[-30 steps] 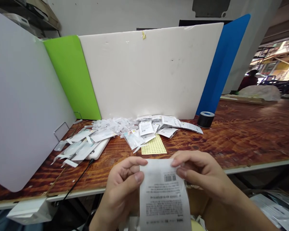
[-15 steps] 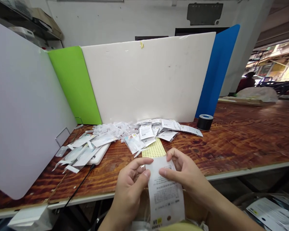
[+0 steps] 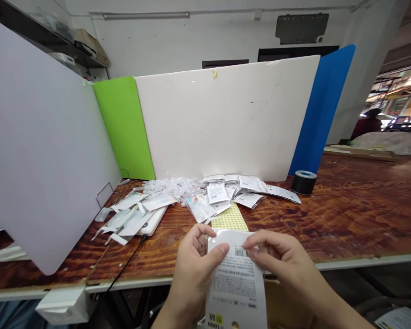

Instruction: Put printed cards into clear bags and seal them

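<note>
A flat white packet (image 3: 236,288) is held up over the near edge of the table (image 3: 345,224), its long axis running from the body toward the table's far edge. Both hands already touch it: the left hand (image 3: 197,262) has its fingers pinched together on the far left corner, thumb on the printed face; the right hand (image 3: 284,256) grips the far right edge, fingers nearly closed — the nearer of the two to the barcode (image 3: 240,252). A yellow sticker sheet (image 3: 230,218) lies just beyond. The packet's small print is too blurred to read; what looks like "1000" stands upside down at its near end.
</note>
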`<action>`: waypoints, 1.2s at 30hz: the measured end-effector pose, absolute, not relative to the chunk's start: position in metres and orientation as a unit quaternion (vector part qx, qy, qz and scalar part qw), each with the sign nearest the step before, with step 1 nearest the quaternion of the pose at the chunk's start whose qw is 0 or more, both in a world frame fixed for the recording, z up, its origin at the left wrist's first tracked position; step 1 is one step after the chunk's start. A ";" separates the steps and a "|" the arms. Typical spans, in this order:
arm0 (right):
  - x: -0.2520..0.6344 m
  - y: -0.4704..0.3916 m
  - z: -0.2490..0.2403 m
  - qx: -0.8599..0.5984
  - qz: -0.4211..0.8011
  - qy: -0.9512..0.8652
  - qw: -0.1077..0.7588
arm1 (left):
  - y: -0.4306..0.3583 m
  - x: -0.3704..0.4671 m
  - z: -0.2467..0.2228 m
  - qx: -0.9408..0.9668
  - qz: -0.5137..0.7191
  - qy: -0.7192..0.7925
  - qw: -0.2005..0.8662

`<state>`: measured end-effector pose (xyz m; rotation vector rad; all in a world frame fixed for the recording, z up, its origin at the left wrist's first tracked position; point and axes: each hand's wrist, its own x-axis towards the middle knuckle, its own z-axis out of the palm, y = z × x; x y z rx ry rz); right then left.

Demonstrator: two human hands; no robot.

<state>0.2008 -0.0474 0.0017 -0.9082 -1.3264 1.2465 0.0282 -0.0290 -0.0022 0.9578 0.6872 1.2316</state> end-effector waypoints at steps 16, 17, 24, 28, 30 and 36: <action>0.231 -0.016 0.009 -0.486 0.478 -0.416 0.602 | 0.047 -0.032 -0.015 0.781 0.300 0.488 0.248; 0.230 -0.013 0.006 -0.510 0.466 -0.425 0.586 | 0.061 -0.033 -0.021 0.783 0.290 0.511 0.206; 0.210 -0.015 -0.014 -0.532 0.436 -0.605 0.400 | 0.127 -0.011 -0.063 0.873 0.166 0.459 0.011; 0.212 -0.021 -0.011 -0.557 0.399 -0.607 0.402 | 0.131 -0.008 -0.060 0.886 0.160 0.432 -0.047; 0.214 -0.021 -0.008 -0.555 0.392 -0.586 0.441 | 0.126 -0.012 -0.053 0.879 0.177 0.438 -0.065; 0.210 -0.016 -0.002 -0.521 0.366 -0.552 0.538 | 0.115 -0.016 -0.052 0.909 0.168 0.377 -0.054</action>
